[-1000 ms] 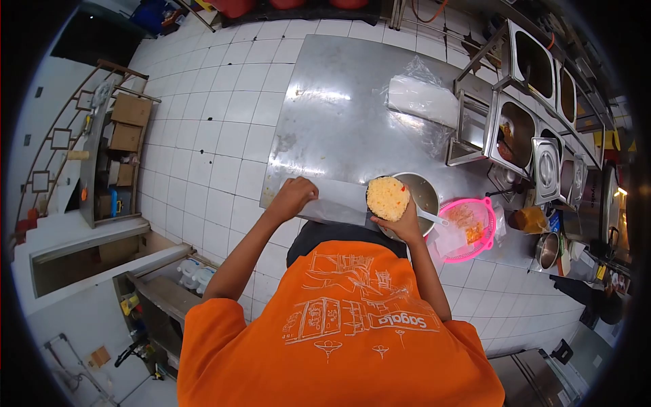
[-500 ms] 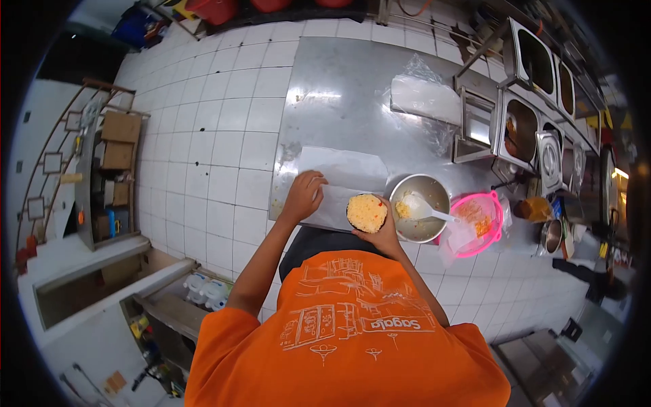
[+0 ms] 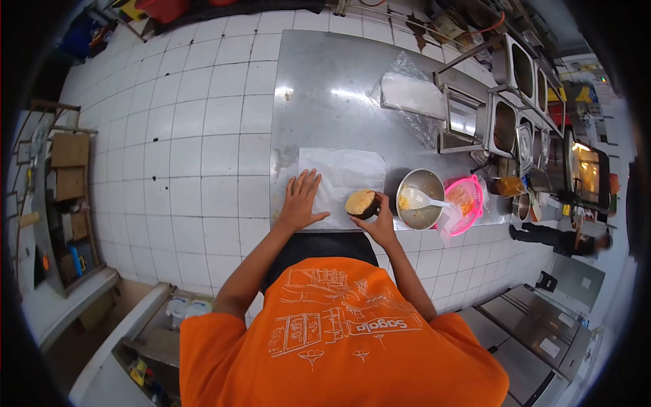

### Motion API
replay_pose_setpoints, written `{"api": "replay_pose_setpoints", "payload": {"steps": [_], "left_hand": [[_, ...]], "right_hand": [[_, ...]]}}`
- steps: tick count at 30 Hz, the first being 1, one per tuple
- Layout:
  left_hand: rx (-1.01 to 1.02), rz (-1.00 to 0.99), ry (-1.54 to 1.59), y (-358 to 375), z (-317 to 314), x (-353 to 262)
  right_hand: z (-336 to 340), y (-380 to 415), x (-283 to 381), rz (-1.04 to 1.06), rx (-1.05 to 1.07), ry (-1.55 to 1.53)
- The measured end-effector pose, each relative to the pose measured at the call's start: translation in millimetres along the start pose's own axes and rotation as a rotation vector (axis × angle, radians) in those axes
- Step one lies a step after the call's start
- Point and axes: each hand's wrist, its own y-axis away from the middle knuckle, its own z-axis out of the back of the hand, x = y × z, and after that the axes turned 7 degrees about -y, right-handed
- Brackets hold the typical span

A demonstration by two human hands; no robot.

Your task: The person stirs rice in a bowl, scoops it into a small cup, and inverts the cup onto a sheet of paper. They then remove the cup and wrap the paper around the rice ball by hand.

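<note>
My left hand (image 3: 298, 200) lies flat with fingers spread on the left side of a white paper sheet (image 3: 344, 166). My right hand (image 3: 380, 226) grips a small dark bowl (image 3: 369, 212) by its side. Yellowish fried rice (image 3: 359, 201) fills the bowl to the top, and the bowl is tilted over the sheet's right part. Just right of that hand stands a steel mixing bowl (image 3: 426, 178), where a white rice paddle (image 3: 419, 199) rests beside some leftover rice.
A pink basket (image 3: 479, 197) with orange bits and white paper stands right of the mixing bowl. Farther back on the steel table (image 3: 325, 61) lies a plastic-wrapped white stack (image 3: 412, 95). Steel food pans (image 3: 504, 123) line the right. A person (image 3: 553, 237) is at the far right.
My left hand has opened out and pressed flat on the paper. The small bowl in my right hand has tipped, its rice now facing away from me.
</note>
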Motion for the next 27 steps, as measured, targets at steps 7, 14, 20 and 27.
{"api": "replay_pose_setpoints", "payload": {"steps": [7, 14, 20, 27], "left_hand": [[-0.065, 0.054, 0.134, 7, 4, 11], [-0.231, 0.041, 0.034, 5, -1, 27], [-0.261, 0.024, -0.088, 4, -1, 26], [-0.223, 0.039, -0.093, 2, 1, 24]], "right_hand": [[-36, -63, 59, 0.13, 0.331, 0.865], [-73, -77, 76, 0.037, 0.343, 1.14], [-97, -69, 42, 0.154, 0.101, 1.014], [-63, -88, 32, 0.619, 0.339, 1.086]]}}
